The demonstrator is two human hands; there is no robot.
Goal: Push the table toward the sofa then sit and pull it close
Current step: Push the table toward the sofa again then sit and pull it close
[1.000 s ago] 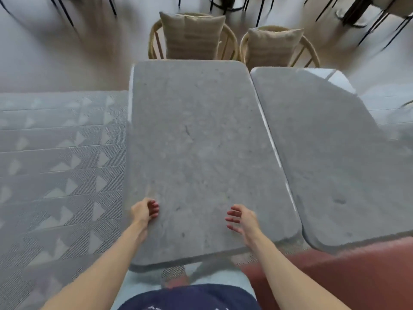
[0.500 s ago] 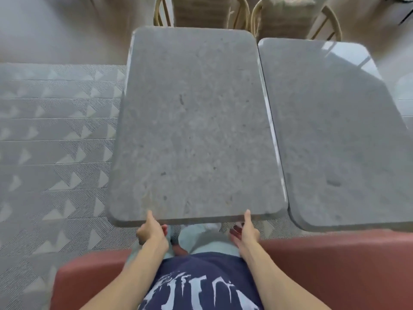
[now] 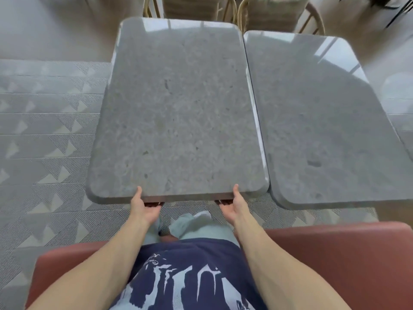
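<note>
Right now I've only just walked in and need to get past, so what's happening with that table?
A person is sitting on the red sofa and holding the near edge of the grey stone table with both hands. The left hand and right hand each have the thumb on top and the fingers curled under the edge. A second table stands right beside it, on the person's right. Two wicker chairs with cushions sit at the far end. The table's edge is not yet over the knees.

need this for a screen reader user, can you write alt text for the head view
Seated on a red sofa, a person grips the near edge of a grey stone-topped table with the left hand and right hand, thumbs on top. A second matching table stands beside it.
</note>
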